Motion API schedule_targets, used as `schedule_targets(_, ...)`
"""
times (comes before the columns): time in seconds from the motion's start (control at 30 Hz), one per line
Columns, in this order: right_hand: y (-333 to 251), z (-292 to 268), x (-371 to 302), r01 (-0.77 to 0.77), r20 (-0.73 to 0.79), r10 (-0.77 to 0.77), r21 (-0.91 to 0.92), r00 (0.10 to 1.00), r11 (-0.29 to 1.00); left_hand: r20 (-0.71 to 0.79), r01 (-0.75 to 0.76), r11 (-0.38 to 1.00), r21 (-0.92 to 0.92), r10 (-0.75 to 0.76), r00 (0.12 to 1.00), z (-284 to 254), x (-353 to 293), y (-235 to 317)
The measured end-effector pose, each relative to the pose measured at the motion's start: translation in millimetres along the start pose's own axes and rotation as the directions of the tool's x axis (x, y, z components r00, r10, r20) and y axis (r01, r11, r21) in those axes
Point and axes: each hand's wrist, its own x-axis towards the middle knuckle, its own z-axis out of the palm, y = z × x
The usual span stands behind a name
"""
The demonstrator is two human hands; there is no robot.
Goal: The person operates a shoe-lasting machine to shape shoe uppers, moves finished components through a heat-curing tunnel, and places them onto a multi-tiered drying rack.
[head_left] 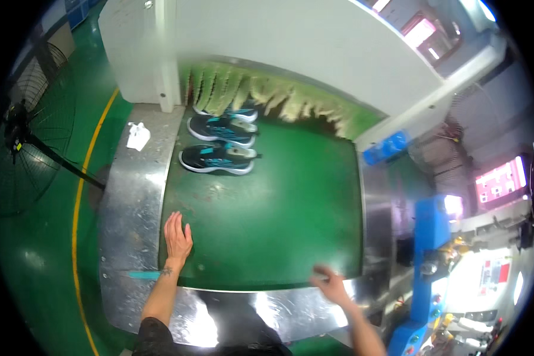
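My left hand [177, 238] is over the left edge of the green conveyor belt [273, 207], its fingers stretched out and nothing in them. At the near right corner of the belt is my right hand [330, 286], a little blurred, with loosely bent fingers apart and no object visible in them. Beyond my left hand, a dark sneaker [216, 159] with teal details and a white sole lies on the belt, toe to the left. Behind it sits a similar sneaker [222, 129]. Another shoe [243, 114] is partly hidden under the fringe curtain.
A pale green fringe curtain [291, 98] hangs across the white machine's opening. Metal ledges [130, 219] border the belt. A crumpled white cloth [138, 136] lies on the left ledge, a blue bottle [387, 147] on the right. A fan [19, 127] stands left, a blue machine [430, 237] right.
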Motion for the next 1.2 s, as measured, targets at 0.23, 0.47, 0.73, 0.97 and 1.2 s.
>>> schedule_targets(0.23, -212.9, 77.1, 315.4, 0.720, 0.426, -0.587, -0.498, 0.689, 0.484, 0.060, 0.156, 0.988, -0.007, -0.156, 0.986, 11.4, -10.0, -22.3)
schedule_targets(0.47, -205.8, 166.0, 287.2, 0.559, 0.507, -0.349, -0.349, 0.788, 0.753, 0.001, 0.152, 0.987, 0.044, -0.152, 0.988, -19.4, -21.6, -50.0)
schedule_targets(0.73, 24.4, 59.8, -62.3, -0.388, 0.189, 0.338, 0.444, 0.922, 0.808, 0.355, 0.060, 0.955, -0.290, 0.050, 0.933, -44.2, 14.2, 87.6)
schedule_targets(0.97, 27.8, -73.6, -143.2, 0.089, -0.287, 0.088, 0.551, 0.954, 0.830, 0.548, 0.566, 0.088, -0.819, 0.410, 0.729, -51.2, -67.9, 325.4)
schedule_targets(1.2, 98.7, -141.7, -294.1, 0.564, -0.483, -0.298, 0.640, 0.823, 0.522, 0.556, 0.813, -0.004, -0.582, 0.728, 0.401, -123.9, -168.2, 562.3)
